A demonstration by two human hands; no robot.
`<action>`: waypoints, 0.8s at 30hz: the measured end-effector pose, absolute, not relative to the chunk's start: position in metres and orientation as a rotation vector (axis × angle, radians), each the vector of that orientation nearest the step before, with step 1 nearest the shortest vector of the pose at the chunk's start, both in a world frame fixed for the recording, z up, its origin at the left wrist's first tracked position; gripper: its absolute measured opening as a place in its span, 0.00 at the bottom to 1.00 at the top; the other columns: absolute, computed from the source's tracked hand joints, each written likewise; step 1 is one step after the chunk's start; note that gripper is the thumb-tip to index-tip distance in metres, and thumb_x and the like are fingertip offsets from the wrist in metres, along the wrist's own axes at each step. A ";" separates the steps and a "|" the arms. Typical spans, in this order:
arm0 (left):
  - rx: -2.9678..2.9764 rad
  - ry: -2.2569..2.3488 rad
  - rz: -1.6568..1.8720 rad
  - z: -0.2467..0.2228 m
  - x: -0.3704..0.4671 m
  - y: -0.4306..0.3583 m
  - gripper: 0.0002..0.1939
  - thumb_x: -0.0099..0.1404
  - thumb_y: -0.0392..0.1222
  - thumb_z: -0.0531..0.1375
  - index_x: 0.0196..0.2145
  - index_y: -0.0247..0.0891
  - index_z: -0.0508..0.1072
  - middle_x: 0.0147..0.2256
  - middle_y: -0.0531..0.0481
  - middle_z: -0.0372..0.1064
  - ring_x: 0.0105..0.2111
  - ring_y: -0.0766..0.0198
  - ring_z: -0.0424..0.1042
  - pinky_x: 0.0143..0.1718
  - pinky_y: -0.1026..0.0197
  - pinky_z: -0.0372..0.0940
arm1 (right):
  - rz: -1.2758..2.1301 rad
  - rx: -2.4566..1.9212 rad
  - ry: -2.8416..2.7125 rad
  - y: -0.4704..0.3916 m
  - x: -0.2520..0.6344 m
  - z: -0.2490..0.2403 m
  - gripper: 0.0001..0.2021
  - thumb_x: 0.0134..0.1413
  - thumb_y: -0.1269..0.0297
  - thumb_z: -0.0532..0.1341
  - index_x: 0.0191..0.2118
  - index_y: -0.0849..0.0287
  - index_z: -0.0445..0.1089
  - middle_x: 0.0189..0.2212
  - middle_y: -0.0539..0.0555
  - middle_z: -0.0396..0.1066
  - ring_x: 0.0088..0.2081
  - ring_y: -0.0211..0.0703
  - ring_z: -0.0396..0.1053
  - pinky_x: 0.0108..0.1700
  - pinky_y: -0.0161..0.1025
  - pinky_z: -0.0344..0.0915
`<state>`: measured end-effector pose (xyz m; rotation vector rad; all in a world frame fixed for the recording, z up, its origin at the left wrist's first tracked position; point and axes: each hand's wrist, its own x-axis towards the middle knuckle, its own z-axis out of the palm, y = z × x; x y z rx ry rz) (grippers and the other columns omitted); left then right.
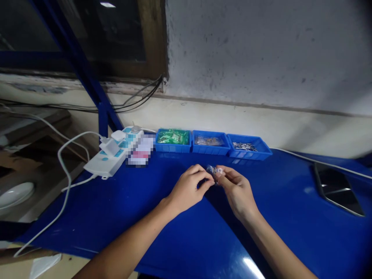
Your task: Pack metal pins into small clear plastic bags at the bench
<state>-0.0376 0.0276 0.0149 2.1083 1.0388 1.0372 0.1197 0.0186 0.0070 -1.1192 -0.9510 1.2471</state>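
Over the middle of the blue table (130, 205), a small clear plastic packet (214, 170) is between my two hands. My left hand (193, 186) pinches its near left edge with thumb and fingertips. On the other side, my right hand (236, 189) grips the packet between thumb and fingers. What lies inside the packet is too small to make out. Behind my hands stand three blue bins in a row: one with green packets (173, 136), one with clear packets (209, 141) and one with thin metal pieces (245, 147).
A white power strip (101, 164) with plugs and a looping white cable is at the left, beside a blurred-out paper (141, 151). A dark phone (338, 190) lies at the right. A wall runs behind the bins, and a blue metal frame rises at the left.
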 end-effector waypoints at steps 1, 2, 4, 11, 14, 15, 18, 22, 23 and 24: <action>2.029 1.070 1.004 0.015 -0.038 0.029 0.11 0.65 0.44 0.54 0.32 0.37 0.73 0.32 0.50 0.67 0.34 0.64 0.67 0.38 0.61 0.61 | 1.153 -1.140 -1.074 0.018 0.120 0.006 0.09 0.46 0.63 0.66 0.35 0.58 0.72 0.30 0.51 0.71 0.32 0.39 0.68 0.38 0.39 0.63; 1.920 1.096 0.978 0.014 -0.038 0.031 0.15 0.66 0.47 0.52 0.30 0.36 0.73 0.29 0.50 0.67 0.31 0.65 0.67 0.36 0.62 0.61 | 1.039 -1.149 -1.214 0.017 0.120 0.005 0.06 0.48 0.63 0.65 0.34 0.58 0.72 0.32 0.52 0.71 0.35 0.41 0.68 0.40 0.40 0.63; 1.661 1.110 0.942 0.012 -0.039 0.036 0.23 0.68 0.52 0.47 0.28 0.35 0.72 0.27 0.50 0.68 0.27 0.66 0.66 0.31 0.63 0.61 | 0.762 -1.135 -1.481 0.014 0.118 0.005 0.03 0.51 0.66 0.62 0.32 0.56 0.73 0.35 0.54 0.68 0.38 0.43 0.67 0.42 0.43 0.63; 1.551 1.065 1.131 0.008 -0.042 0.041 0.08 0.63 0.43 0.56 0.36 0.36 0.69 0.29 0.52 0.68 0.28 0.68 0.65 0.30 0.66 0.60 | 0.327 -1.190 -1.746 0.008 0.113 0.003 0.08 0.51 0.69 0.59 0.36 0.54 0.74 0.39 0.56 0.57 0.45 0.49 0.60 0.47 0.49 0.60; 1.857 1.109 1.231 0.012 -0.042 0.037 0.06 0.64 0.40 0.55 0.35 0.38 0.71 0.33 0.51 0.67 0.29 0.68 0.65 0.30 0.66 0.60 | 0.537 -1.226 -1.687 0.011 0.117 0.004 0.08 0.52 0.65 0.58 0.38 0.55 0.73 0.38 0.56 0.60 0.44 0.49 0.61 0.48 0.49 0.59; 1.957 1.096 1.237 0.014 -0.042 0.035 0.06 0.64 0.39 0.55 0.34 0.38 0.72 0.34 0.50 0.66 0.30 0.68 0.65 0.31 0.66 0.60 | 0.649 -1.206 -1.644 0.013 0.118 0.005 0.09 0.54 0.63 0.57 0.37 0.56 0.72 0.37 0.55 0.61 0.43 0.48 0.62 0.47 0.47 0.59; 2.131 1.034 1.196 0.016 -0.042 0.031 0.07 0.64 0.37 0.55 0.35 0.40 0.74 0.36 0.49 0.64 0.34 0.67 0.66 0.35 0.65 0.61 | 0.942 -1.161 -1.473 0.017 0.120 0.003 0.14 0.58 0.57 0.53 0.30 0.59 0.70 0.28 0.52 0.63 0.33 0.42 0.64 0.37 0.39 0.61; 2.112 1.033 1.063 0.012 -0.041 0.032 0.07 0.63 0.38 0.57 0.36 0.40 0.75 0.38 0.49 0.65 0.34 0.66 0.66 0.35 0.64 0.61 | 1.004 -1.244 -1.367 0.020 0.119 -0.003 0.13 0.55 0.54 0.57 0.32 0.60 0.70 0.23 0.50 0.64 0.25 0.38 0.61 0.27 0.35 0.58; 2.054 1.027 1.002 0.011 -0.041 0.033 0.07 0.62 0.39 0.58 0.37 0.39 0.74 0.38 0.49 0.66 0.33 0.66 0.66 0.35 0.64 0.61 | 0.961 -1.247 -1.386 0.020 0.119 -0.004 0.13 0.54 0.55 0.58 0.34 0.60 0.71 0.24 0.51 0.66 0.26 0.39 0.63 0.28 0.35 0.58; 1.969 1.016 0.941 0.010 -0.042 0.035 0.08 0.61 0.42 0.58 0.37 0.39 0.74 0.37 0.49 0.67 0.32 0.67 0.66 0.34 0.64 0.60 | 0.899 -1.240 -1.426 0.020 0.119 -0.005 0.12 0.54 0.56 0.58 0.35 0.60 0.71 0.26 0.52 0.67 0.27 0.40 0.64 0.29 0.36 0.60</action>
